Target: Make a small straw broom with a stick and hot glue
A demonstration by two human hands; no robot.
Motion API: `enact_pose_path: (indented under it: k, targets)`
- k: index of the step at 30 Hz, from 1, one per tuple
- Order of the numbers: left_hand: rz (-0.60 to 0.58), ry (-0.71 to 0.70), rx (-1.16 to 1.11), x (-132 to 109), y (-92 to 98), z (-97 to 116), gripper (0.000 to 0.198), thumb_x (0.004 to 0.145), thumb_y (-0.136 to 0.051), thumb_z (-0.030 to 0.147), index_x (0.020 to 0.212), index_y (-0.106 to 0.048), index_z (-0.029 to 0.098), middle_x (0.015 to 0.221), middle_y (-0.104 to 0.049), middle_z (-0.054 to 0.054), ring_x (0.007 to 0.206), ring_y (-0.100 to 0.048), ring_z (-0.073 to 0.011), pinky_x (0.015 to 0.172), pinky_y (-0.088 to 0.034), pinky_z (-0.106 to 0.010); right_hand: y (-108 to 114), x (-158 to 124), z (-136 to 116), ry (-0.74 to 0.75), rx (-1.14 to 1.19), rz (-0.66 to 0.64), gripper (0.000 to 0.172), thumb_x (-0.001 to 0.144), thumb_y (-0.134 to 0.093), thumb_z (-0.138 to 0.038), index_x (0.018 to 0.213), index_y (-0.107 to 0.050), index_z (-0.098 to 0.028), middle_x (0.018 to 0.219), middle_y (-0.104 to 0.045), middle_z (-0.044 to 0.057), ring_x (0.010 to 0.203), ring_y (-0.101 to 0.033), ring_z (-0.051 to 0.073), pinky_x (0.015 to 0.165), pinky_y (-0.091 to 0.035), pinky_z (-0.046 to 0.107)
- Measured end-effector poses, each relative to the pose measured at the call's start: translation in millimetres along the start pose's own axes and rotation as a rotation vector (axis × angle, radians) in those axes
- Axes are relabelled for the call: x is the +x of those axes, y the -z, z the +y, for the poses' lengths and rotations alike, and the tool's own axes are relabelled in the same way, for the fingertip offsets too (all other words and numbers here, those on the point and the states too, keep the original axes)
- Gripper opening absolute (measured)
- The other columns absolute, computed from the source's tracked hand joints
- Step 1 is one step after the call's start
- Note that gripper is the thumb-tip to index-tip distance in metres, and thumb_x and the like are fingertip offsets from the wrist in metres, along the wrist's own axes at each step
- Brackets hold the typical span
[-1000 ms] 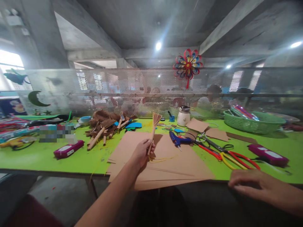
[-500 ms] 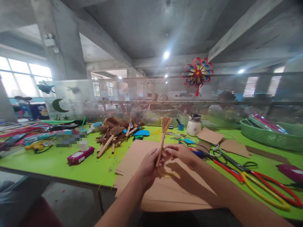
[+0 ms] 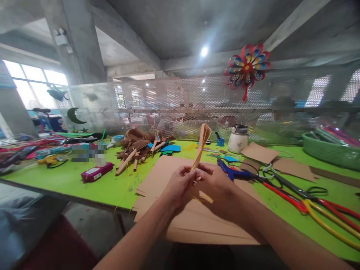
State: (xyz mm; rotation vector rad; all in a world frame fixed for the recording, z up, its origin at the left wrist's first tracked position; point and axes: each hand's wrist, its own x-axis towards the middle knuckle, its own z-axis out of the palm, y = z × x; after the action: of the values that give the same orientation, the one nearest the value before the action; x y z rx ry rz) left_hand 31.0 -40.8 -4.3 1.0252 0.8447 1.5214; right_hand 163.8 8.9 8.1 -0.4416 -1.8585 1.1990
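Above brown sheets [image 3: 160, 176], left hand [image 3: 180, 185] and right hand [image 3: 218, 182] hold a paper whisk [image 3: 203, 130] in narrow grip — already fringed, yellow strand [image 3: 203, 144] seemingly untied.

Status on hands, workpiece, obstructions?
Left hand holds fringed paper roll low; right hand fingers there too. Roll tilted, above brown sheets. Blue glue gun close by right hand.

Obstacle beside the hands [image 3: 218, 182]: glue gun [image 3: 231, 171] (blue)
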Motion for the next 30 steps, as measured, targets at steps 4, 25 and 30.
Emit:
enact_pose_path:
  k: [4,25,30]
  targets:
    - [0.014,-0.068,0.078,0.8,-0.2,-1.5,0.034,0.065,-0.077,0.027,0.09,-0.058,0.014,0.07,-0.063,-0.001,0.062,-0.058,-0.0109,0.059,-0.042,-0.021,2.3,0.2,2.9,0.007,-0.165,0.269,0.028,0.079,-0.057,-0.04,0.086,-0.067,-0.014,0.082,-0.069,0.009,0.072,-0.062,0.02,0.065,-0.049,0.031]
    - [0.105,-0.199,0.57,8.8,5.0,-15.4,0.031,0.07,-0.068,0.029,0.088,-0.045,0.02,0.065,-0.063,0.001,0.053,-0.058,-0.0123,0.051,-0.044,-0.023,2.2,1.2,11.0,-0.055,-0.24,0.37,0.017,0.071,-0.054,-0.028,0.067,-0.064,-0.016,0.06,-0.062,0.001,0.053,-0.053,0.014,0.053,-0.04,0.026]
    - [0.06,-0.103,0.279,5.8,3.9,-10.4,0.036,0.075,-0.063,0.05,0.087,-0.051,0.018,0.069,-0.063,-0.002,0.059,-0.06,-0.0137,0.057,-0.047,-0.025,2.7,1.6,9.9,-0.142,0.105,0.332,0.011,0.065,-0.061,-0.027,0.06,-0.059,-0.017,0.055,-0.057,-0.002,0.049,-0.048,0.012,0.05,-0.039,0.025]
